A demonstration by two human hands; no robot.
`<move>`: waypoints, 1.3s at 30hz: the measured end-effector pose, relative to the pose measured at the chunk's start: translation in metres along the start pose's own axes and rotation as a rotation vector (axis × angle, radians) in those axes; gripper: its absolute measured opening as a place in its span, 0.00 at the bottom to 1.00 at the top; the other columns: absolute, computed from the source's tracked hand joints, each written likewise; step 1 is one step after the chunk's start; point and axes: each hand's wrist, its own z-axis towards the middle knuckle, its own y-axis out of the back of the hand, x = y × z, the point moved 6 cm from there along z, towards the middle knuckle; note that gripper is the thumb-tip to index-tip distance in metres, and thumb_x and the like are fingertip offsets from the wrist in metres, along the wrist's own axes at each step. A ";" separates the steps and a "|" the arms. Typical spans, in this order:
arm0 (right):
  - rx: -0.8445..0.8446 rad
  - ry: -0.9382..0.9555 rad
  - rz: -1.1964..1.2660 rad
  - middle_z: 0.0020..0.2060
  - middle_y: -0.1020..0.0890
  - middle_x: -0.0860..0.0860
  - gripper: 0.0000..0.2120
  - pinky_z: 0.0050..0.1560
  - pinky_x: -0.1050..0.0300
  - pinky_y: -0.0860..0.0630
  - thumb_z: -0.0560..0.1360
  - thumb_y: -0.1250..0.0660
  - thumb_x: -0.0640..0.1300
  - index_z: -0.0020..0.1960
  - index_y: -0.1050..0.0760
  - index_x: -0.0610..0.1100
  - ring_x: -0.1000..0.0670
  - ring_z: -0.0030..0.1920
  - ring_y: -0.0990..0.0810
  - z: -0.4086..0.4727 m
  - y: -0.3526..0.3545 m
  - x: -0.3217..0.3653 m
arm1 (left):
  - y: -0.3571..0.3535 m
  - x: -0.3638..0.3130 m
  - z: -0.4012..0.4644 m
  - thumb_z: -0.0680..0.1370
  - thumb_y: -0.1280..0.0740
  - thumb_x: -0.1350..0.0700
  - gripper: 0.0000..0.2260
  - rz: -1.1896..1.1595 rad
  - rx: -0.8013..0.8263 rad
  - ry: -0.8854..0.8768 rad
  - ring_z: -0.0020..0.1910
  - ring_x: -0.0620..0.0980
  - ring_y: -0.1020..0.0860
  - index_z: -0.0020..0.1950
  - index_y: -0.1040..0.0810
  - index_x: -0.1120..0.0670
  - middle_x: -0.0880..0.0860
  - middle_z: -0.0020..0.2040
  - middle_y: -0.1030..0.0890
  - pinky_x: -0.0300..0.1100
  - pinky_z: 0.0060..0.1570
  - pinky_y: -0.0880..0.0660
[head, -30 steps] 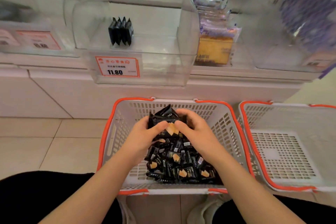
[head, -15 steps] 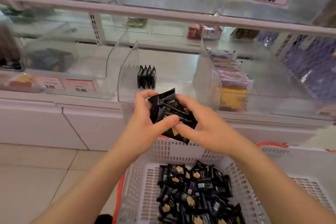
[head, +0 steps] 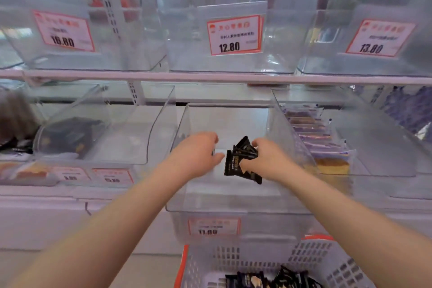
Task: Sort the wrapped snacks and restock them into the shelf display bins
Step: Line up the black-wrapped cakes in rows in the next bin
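Shelf: white rails, rows of clear plastic bins.
Bin: clear, hard, curved walls, red tag 11.80.
Basket: white grid plastic, orange rim, black snacks inside.
Right hand: inside the bin, grips a bunch of snacks.
Left hand: beside the bunch; grip is hidden, cannot tell.
Snacks: black glossy packs, crimped ends, between both hands.

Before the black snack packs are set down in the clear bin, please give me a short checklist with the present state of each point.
1. Right hand grips the black snack packs: ok.
2. Grip holds every pack securely: cannot tell, the lowest pack hangs below the hand.
3. Packs are over the clear bin with the 11.80 price tag: ok.
4. Bare bin floor under the packs: ok.
5. Left hand holds nothing: cannot tell, its fingers are hidden.
6. More packs in the basket below: ok.
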 end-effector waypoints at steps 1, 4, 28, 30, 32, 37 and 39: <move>0.001 -0.015 -0.036 0.42 0.23 0.47 0.12 0.36 0.57 0.28 0.68 0.31 0.45 0.46 0.31 0.43 0.44 0.45 0.22 0.012 -0.006 0.000 | -0.007 0.001 0.010 0.77 0.38 0.50 0.15 0.110 0.105 -0.019 0.57 0.55 0.26 0.59 0.28 0.57 0.56 0.59 0.24 0.43 0.49 0.32; 0.003 0.025 -0.157 0.46 0.23 0.43 0.10 0.39 0.56 0.31 0.71 0.34 0.44 0.45 0.34 0.42 0.41 0.49 0.23 0.043 -0.025 0.006 | -0.024 0.007 0.033 0.76 0.37 0.52 0.11 0.332 0.330 -0.022 0.53 0.56 0.24 0.53 0.25 0.58 0.57 0.56 0.24 0.44 0.44 0.30; 0.120 -0.006 -0.076 0.51 0.23 0.43 0.10 0.39 0.58 0.31 0.72 0.30 0.39 0.47 0.31 0.39 0.43 0.50 0.23 0.086 -0.061 0.008 | -0.059 0.024 0.086 0.75 0.34 0.46 0.25 0.336 0.327 0.148 0.60 0.57 0.28 0.66 0.35 0.56 0.56 0.60 0.31 0.47 0.50 0.31; 0.095 0.023 -0.081 0.54 0.23 0.42 0.18 0.42 0.56 0.31 0.72 0.30 0.39 0.58 0.32 0.37 0.42 0.54 0.23 0.088 -0.061 0.012 | -0.058 0.025 0.087 0.74 0.33 0.46 0.24 0.344 0.347 0.139 0.58 0.57 0.27 0.66 0.34 0.55 0.55 0.60 0.30 0.46 0.47 0.32; 0.064 0.068 -0.158 0.55 0.25 0.41 0.17 0.42 0.55 0.32 0.73 0.33 0.36 0.59 0.34 0.37 0.40 0.54 0.23 0.090 -0.061 0.013 | -0.057 0.025 0.085 0.73 0.32 0.47 0.25 0.359 0.375 0.129 0.58 0.56 0.26 0.65 0.34 0.55 0.55 0.60 0.30 0.46 0.46 0.31; 0.068 0.153 -0.312 0.57 0.27 0.40 0.17 0.44 0.53 0.32 0.74 0.37 0.34 0.61 0.36 0.37 0.39 0.56 0.25 0.093 -0.066 0.014 | -0.057 0.022 0.076 0.72 0.31 0.47 0.23 0.440 0.459 0.087 0.56 0.55 0.25 0.63 0.32 0.54 0.54 0.60 0.31 0.45 0.43 0.31; 0.134 0.185 -0.361 0.58 0.28 0.40 0.19 0.46 0.53 0.31 0.74 0.35 0.37 0.62 0.36 0.37 0.39 0.57 0.25 0.091 -0.064 0.014 | -0.056 0.021 0.073 0.73 0.32 0.48 0.20 0.402 0.485 0.079 0.53 0.54 0.23 0.62 0.30 0.53 0.54 0.59 0.30 0.44 0.44 0.28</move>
